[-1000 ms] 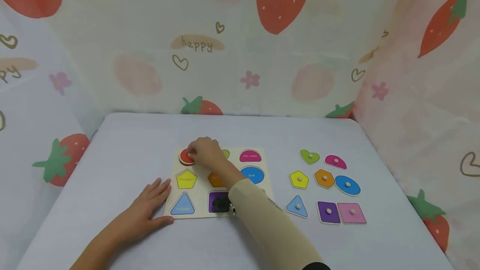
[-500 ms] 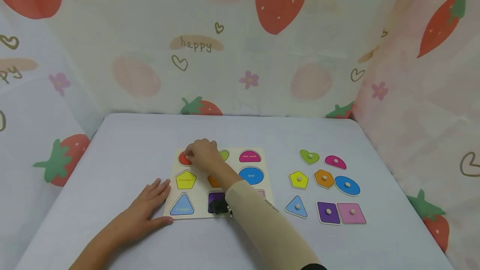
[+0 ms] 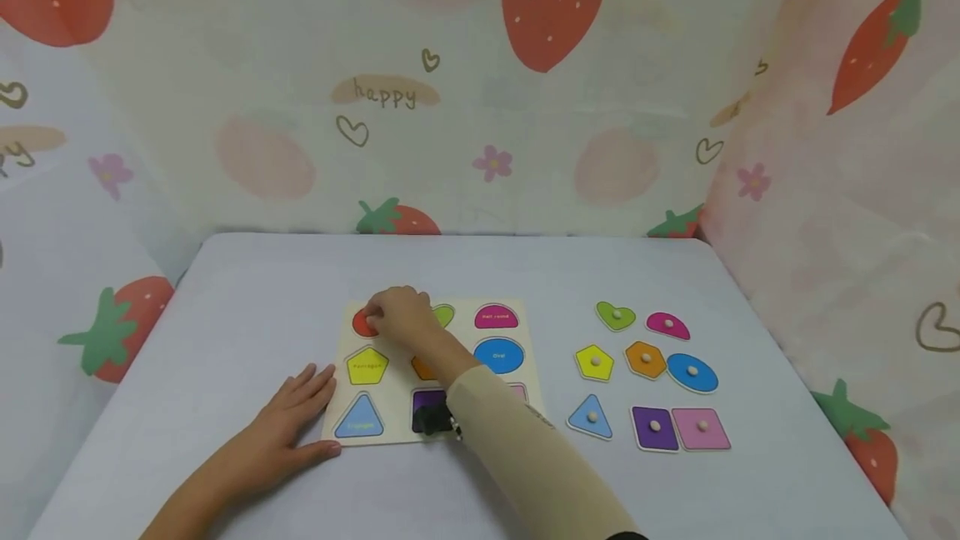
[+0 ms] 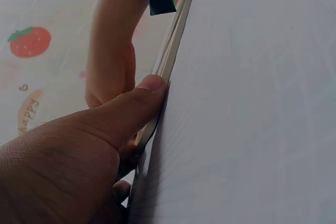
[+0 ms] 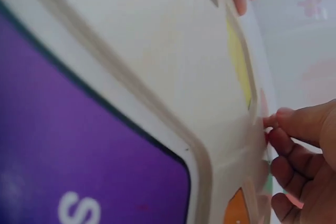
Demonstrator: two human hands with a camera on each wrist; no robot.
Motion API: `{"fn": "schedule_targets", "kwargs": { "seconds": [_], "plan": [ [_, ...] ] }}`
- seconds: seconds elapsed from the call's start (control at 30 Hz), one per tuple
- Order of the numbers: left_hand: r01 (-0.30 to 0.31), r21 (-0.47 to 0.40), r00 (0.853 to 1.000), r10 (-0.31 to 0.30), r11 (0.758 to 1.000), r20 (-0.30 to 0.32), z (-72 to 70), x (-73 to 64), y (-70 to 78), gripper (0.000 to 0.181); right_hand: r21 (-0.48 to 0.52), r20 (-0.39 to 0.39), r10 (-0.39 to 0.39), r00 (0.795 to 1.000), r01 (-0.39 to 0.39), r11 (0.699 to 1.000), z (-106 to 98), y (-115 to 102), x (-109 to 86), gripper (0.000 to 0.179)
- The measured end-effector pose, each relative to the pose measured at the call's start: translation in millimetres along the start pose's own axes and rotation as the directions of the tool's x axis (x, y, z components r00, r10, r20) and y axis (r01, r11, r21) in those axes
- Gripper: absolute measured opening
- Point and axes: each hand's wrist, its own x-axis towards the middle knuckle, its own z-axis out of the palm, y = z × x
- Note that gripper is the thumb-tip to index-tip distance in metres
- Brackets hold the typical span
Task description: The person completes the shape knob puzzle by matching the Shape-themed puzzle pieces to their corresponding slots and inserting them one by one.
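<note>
A red round puzzle piece (image 3: 363,322) sits in the top-left recess of the cream puzzle board (image 3: 398,373). My right hand (image 3: 402,317) pinches its small knob between thumb and fingertips; in the right wrist view these fingertips (image 5: 283,113) meet at the knob, and the piece is mostly hidden. My left hand (image 3: 288,419) rests at the board's left edge with straight fingers, its thumb (image 4: 152,83) against the rim in the left wrist view. The board's other recesses show printed shapes, such as a yellow pentagon (image 3: 367,366) and a light blue triangle (image 3: 359,417).
Right of the board lie several knobbed pieces: green heart (image 3: 616,316), magenta half round (image 3: 667,325), yellow pentagon piece (image 3: 595,363), orange hexagon (image 3: 645,359), blue oval (image 3: 692,372), light blue triangle piece (image 3: 590,417), purple square (image 3: 655,428) and pink rectangle (image 3: 701,429).
The red round piece, offset over its recess a second ago, now lies down in it. My right hand has shifted slightly left with it; the head view has tilted a little.
</note>
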Motion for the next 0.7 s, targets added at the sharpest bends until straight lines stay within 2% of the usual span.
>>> {"fn": "schedule_targets", "kwargs": {
  "seconds": [0.3, 0.4, 0.53, 0.7],
  "plan": [
    [-0.034, 0.027, 0.999, 0.034, 0.999, -0.004, 0.0, 6.3, 4.7, 0.101, 0.103, 0.071, -0.012, 0.997, 0.005, 0.995, -20, 12, -13.4, 0.031],
    [-0.034, 0.022, 0.999, 0.034, 0.999, -0.006, 0.1, 6.5, 4.9, 0.100, 0.110, 0.105, -0.053, 0.993, 0.042, 0.993, -26, 14, -21.3, 0.033],
    [-0.037, 0.030, 0.999, 0.038, 0.999, -0.017, 0.3, 2.9, 3.2, 0.099, 0.017, 0.135, -0.151, 0.979, 0.151, 0.988, -32, 11, -34.1, 0.037],
    [-0.022, 0.026, 1.000, 0.022, 0.999, -0.019, 0.9, -0.3, 2.7, 0.098, -0.110, 0.113, -0.249, 0.962, 0.261, 0.959, -43, 8, -54.4, 0.040]
  ]
}}
